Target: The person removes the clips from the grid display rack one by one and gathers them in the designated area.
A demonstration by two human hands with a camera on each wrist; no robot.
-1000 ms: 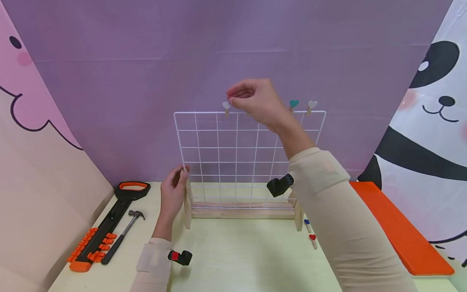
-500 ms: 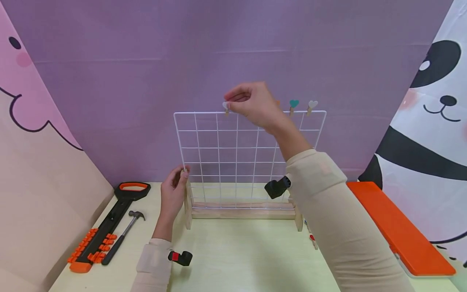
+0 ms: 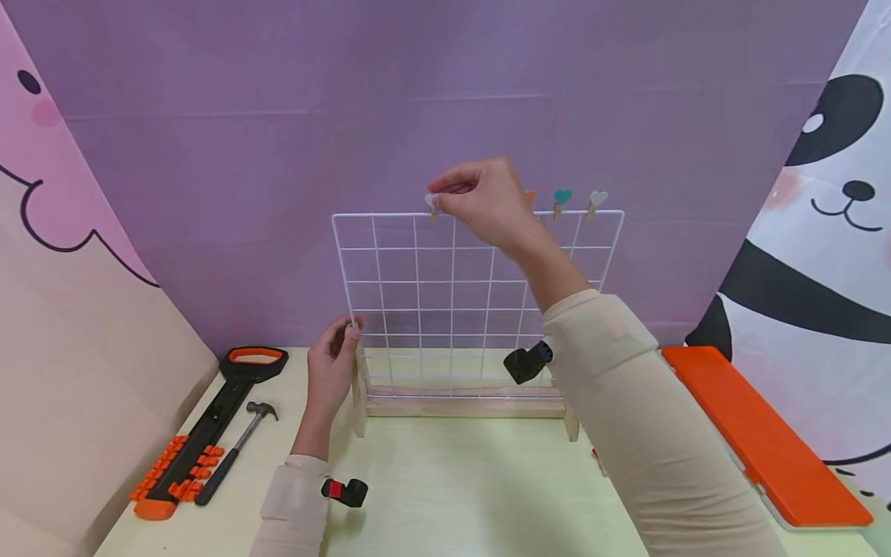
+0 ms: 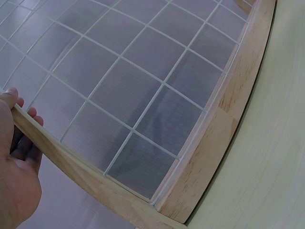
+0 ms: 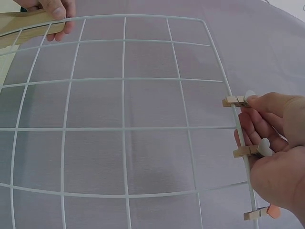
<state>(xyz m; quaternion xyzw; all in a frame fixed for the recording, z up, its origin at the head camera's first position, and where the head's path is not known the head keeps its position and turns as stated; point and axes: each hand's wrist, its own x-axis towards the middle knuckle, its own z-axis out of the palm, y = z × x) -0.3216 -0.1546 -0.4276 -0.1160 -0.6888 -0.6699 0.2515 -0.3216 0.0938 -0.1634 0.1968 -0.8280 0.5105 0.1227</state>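
the right grip (image 3: pixel 487 199) is closed to a pinch, thumb and fingers on a white-heart clothespin (image 5: pixel 231 101) clipped to the top wire of the white grid (image 3: pixel 452 281). a second white-heart clothespin (image 5: pixel 244 151) sits near it on that wire, with an orange-heart clothespin (image 5: pixel 250 215) farther along. the left grip (image 3: pixel 331 367) holds the wooden side post (image 4: pixel 95 179) between thumb and fingers. the wooden base (image 3: pixel 462 408) stands on the surface (image 3: pixel 452 480).
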